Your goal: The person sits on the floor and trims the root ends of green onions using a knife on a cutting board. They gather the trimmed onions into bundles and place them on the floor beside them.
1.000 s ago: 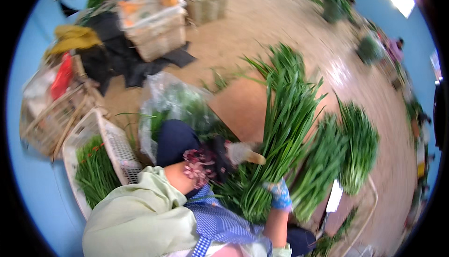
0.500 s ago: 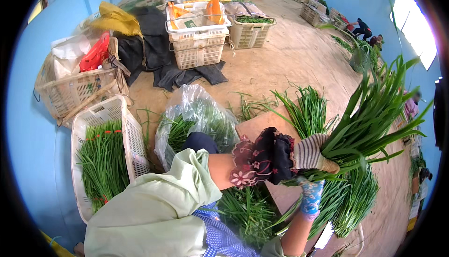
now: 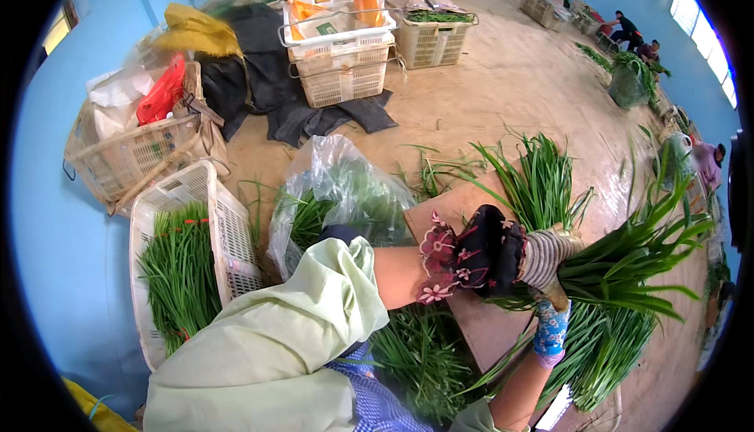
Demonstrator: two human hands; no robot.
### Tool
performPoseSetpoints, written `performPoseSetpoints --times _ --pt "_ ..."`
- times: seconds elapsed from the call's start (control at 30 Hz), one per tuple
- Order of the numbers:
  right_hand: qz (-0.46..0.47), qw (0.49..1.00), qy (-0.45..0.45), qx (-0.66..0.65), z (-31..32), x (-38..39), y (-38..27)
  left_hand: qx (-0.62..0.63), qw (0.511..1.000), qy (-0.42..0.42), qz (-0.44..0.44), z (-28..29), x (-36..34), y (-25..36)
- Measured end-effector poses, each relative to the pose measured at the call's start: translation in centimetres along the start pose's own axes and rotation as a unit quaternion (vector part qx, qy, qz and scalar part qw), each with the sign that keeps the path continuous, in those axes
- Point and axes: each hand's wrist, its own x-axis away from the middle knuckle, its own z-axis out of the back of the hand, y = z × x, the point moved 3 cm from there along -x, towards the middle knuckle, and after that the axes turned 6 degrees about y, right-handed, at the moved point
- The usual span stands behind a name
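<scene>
My left hand (image 3: 548, 258), in a striped grey glove with tan fingertips, is closed around a large bunch of garlic chives (image 3: 628, 263). The long leaves fan out to the right. Just below it, my right hand (image 3: 552, 324), in a blue flowered glove, touches the underside of the bunch. Its fingers are hidden by the leaves and my left hand. Beyond the hands, another pile of garlic chives (image 3: 543, 184) lies on a brown board (image 3: 503, 318). More chives (image 3: 613, 353) lie beneath the held bunch, and loose ones (image 3: 420, 357) are by my lap.
At left, a white crate (image 3: 236, 239) holds tied chive bundles. A clear plastic bag (image 3: 314, 165) of greens stands by my knee. Farther off are stacked crates (image 3: 342, 78), a crate with bags (image 3: 129, 157) and black sheeting (image 3: 287, 122). People work along the right wall.
The held bunch has tipped lower, its leaf ends dropping to the right. My left hand has turned, showing more of its back. The whole view has shifted slightly.
</scene>
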Motion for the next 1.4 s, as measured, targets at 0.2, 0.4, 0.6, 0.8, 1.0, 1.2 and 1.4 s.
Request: performPoseSetpoints --times 0.2,0.4,0.6,0.8,1.0,1.2,1.4 --pt "-0.002 1.0 -0.015 -0.023 -0.6 -1.2 -0.1 0.024 0.999 -0.019 -0.008 -0.9 0.3 1.7" --pt "-0.012 0.985 -0.044 -0.166 -1.4 -1.1 -2.3 0.263 0.958 -0.01 -0.112 1.5 1.0 6.2" --pt "0.062 0.947 0.068 -0.309 0.5 5.3 -11.8 0.655 0.755 0.002 -0.038 6.2 4.0 4.9" --pt "-0.126 0.952 0.07 -0.269 -1.0 12.9 -4.8 0.623 0.755 0.187 0.079 6.4 3.3 -4.8" --pt "-0.029 0.983 0.082 0.162 -1.9 16.2 -1.9 0.69 0.665 0.19 0.212 9.3 10.5 -15.5" --pt "0.03 0.958 0.088 0.271 0.1 16.5 -0.2 0.765 0.519 0.294 0.244 10.9 13.4 -17.6" --pt "-0.023 0.949 0.102 0.299 2.0 17.7 0.8 0.766 0.532 0.274 0.236 11.0 14.0 -16.9"
